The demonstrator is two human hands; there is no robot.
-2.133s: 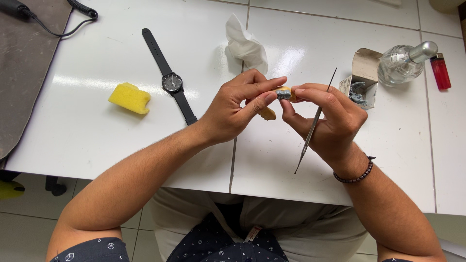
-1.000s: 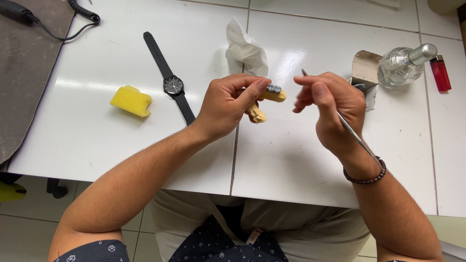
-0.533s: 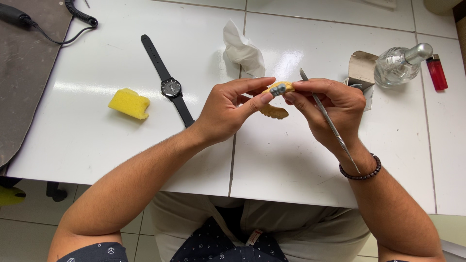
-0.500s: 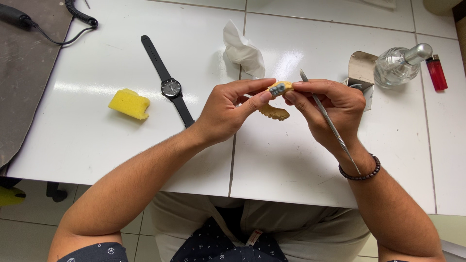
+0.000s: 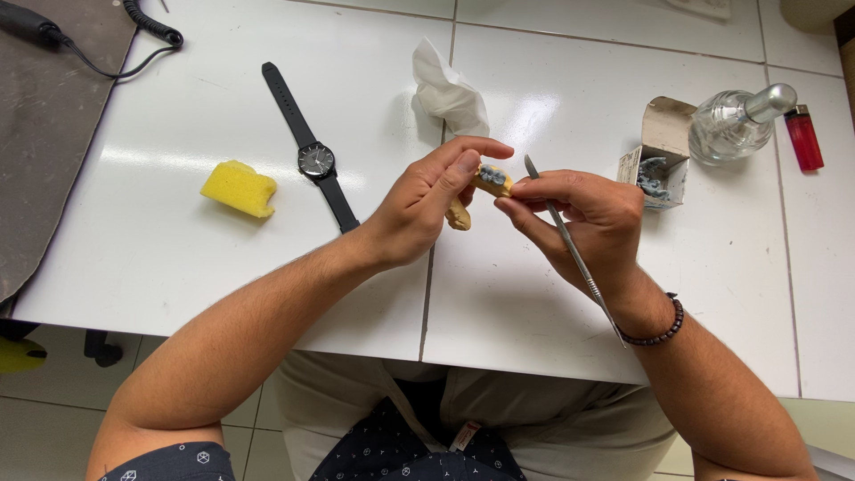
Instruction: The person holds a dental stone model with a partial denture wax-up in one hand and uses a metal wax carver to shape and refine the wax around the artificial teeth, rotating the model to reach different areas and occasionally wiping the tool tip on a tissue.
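My left hand (image 5: pixel 426 199) pinches a small yellowish dental cast (image 5: pixel 489 181) with grey wax teeth on top, held above the white table (image 5: pixel 178 258). My right hand (image 5: pixel 588 218) grips a thin metal carving tool (image 5: pixel 570 245); its upper tip points up beside the cast, and its long end runs down past my wrist. My right fingertips touch the cast from the right side.
A yellow sponge (image 5: pixel 238 188) lies at the left, a black wristwatch (image 5: pixel 315 158) beside it. A crumpled white tissue (image 5: pixel 448 92) sits behind my hands. At the right are a small open cardboard box (image 5: pixel 660 151), a glass burner bottle (image 5: pixel 736 126) and a red lighter (image 5: pixel 804 137). A black coiled cable (image 5: pixel 151 20) crosses the top left.
Two seconds ago the tool hung downward from my right hand; it was swung out and its tip now points up next to the cast. Both hands stay close together.
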